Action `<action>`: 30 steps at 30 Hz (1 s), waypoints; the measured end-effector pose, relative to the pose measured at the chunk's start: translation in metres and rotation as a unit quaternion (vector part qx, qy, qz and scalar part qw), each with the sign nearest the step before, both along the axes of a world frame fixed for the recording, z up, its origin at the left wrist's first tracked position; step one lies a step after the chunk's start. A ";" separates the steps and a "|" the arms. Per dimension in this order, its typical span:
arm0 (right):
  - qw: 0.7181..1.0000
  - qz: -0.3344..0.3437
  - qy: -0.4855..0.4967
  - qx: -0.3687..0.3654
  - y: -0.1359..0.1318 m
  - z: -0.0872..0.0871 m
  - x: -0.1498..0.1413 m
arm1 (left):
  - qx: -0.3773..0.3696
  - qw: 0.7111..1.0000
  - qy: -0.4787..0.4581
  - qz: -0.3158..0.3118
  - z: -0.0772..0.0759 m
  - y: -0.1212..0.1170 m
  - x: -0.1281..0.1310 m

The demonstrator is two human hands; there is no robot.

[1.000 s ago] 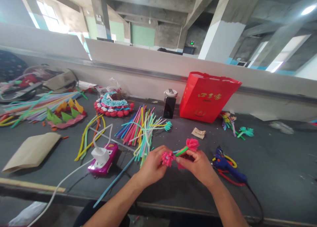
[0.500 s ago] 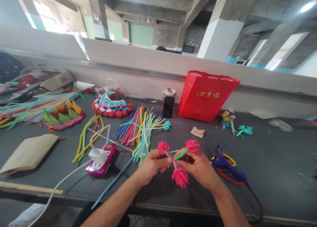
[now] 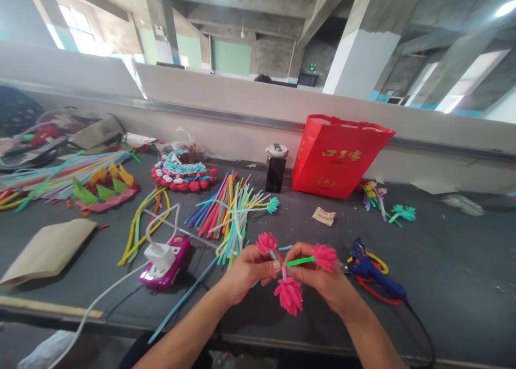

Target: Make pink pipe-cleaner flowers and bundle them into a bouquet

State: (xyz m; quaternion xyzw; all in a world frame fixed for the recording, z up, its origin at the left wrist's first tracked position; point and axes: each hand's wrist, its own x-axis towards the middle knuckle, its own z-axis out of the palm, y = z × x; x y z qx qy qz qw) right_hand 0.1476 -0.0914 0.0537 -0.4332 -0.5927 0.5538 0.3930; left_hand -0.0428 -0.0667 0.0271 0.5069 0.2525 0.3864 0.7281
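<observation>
1. three pink flowers (image 3: 289, 295) are being pinched by their stems (image 3: 300, 261) in the left hand (image 3: 250, 267) and right hand (image 3: 312, 272) (splayed apart).
2. they are being held over the near table (image 3: 455, 283), left of the blue corded tool (image 3: 374, 273).

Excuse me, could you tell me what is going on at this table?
A person's left hand and right hand hold three pink flowers together by their stems, above a dark table. A blue corded tool lies to the right of the right hand; a bundle of colourful sticks lies beyond the left.
</observation>
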 end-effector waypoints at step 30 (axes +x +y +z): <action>0.983 -0.181 0.023 0.010 0.017 -0.028 -0.016 | 0.485 0.750 0.350 0.281 -0.008 -0.007 0.015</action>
